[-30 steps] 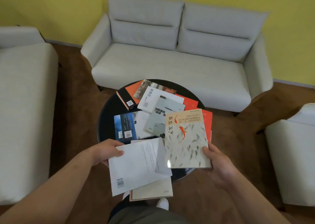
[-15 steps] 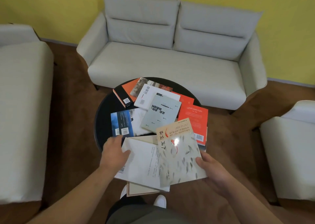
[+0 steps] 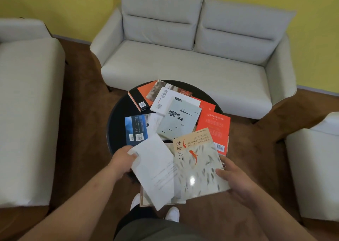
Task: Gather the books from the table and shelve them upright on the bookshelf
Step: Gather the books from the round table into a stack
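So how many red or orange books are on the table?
3: orange-and-black book at the far left, half-covered red book behind the grey book, barcoded red book on the right. Others may hide underneath.

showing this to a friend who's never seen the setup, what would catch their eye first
Probably the messy spread of books over the round black table in the middle, bright orange covers on its right side. Nearest the camera, the left hand grips a white book and the right hand a cream book with an orange fish. Behind stands a pale grey sofa against a yellow wall.

Soft, even light; glare on the fish-cover book (image 3: 199,169); edges bowed, hands perhaps slightly blurred.
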